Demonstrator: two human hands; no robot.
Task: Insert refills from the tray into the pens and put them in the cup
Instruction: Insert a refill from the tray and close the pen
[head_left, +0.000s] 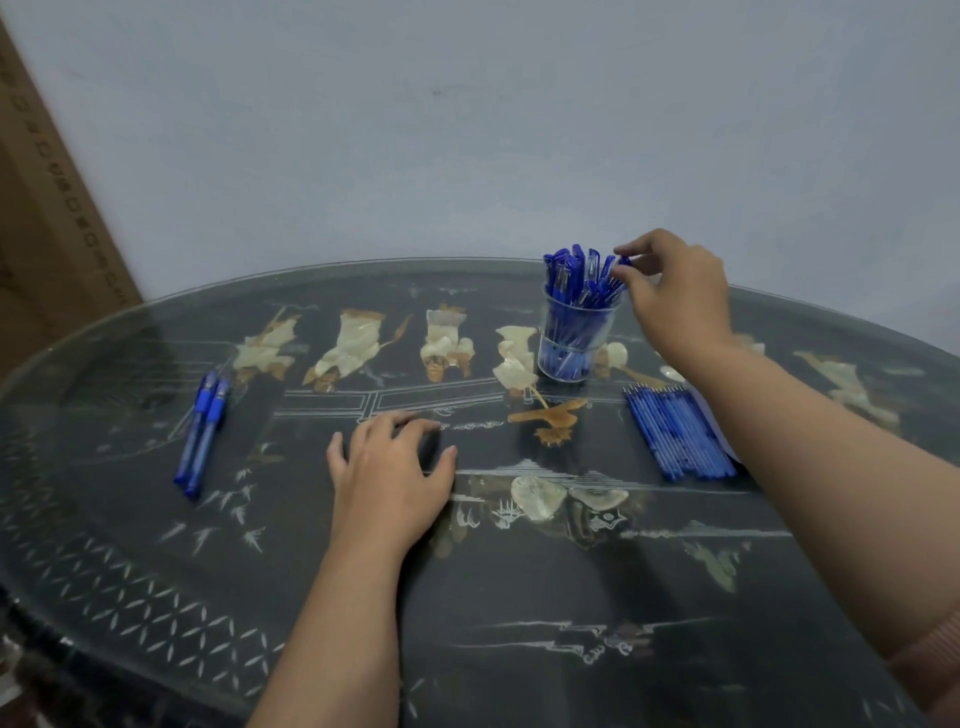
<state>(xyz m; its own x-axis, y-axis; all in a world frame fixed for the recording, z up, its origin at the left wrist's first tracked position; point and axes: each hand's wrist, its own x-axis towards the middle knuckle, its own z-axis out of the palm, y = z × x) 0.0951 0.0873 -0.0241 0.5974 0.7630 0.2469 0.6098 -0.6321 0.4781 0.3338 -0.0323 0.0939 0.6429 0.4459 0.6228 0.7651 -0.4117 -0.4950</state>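
Thumb and forefinger of right hand (675, 293) pinch a pen (622, 266) at the cup (574, 340) (left hand (389, 480) flat on the table (519, 597)).

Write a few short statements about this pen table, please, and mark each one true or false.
1. The right hand pinches the top of a pen standing in the cup. True.
2. The cup lies tipped on its side. False: it stands upright, full of blue pens.
3. On the table, to the left of the left hand, lie two blue pens. True.
4. The left hand holds a refill. False: it rests on the table and holds nothing.
5. The refills lie to the left of the cup. False: they lie bundled to its right, nearer the person.
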